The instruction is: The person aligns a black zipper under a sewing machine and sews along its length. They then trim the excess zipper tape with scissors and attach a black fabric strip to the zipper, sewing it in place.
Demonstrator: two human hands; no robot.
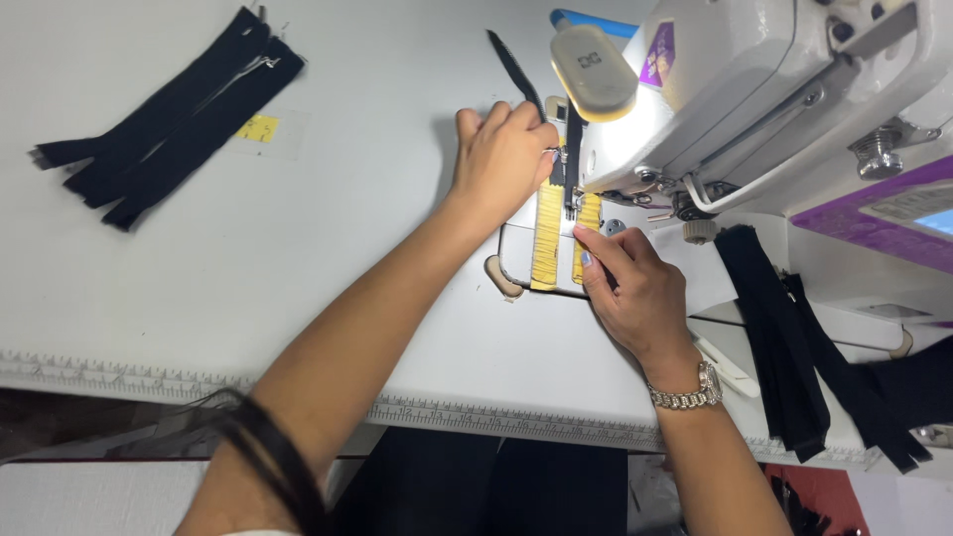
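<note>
Hands pin our yellow ribbed fabric strip (pixel 547 233) lengthwise under the needle: left hand (pixel 501 159) beyond, right hand (pixel 635 283) nearer, both pressing flat.

The sewing machine (pixel 754 89) stands at two o'clock on the table (pixel 298 278). Beneath its head lies a zipper (pixel 572 164) on the plate — left hand (pixel 501 159) at its nine o'clock, right hand (pixel 635 283) at five. A zipper pile (pixel 169 114) lies at ten o'clock; fabric strips (pixel 784 337) hang at four.
</note>
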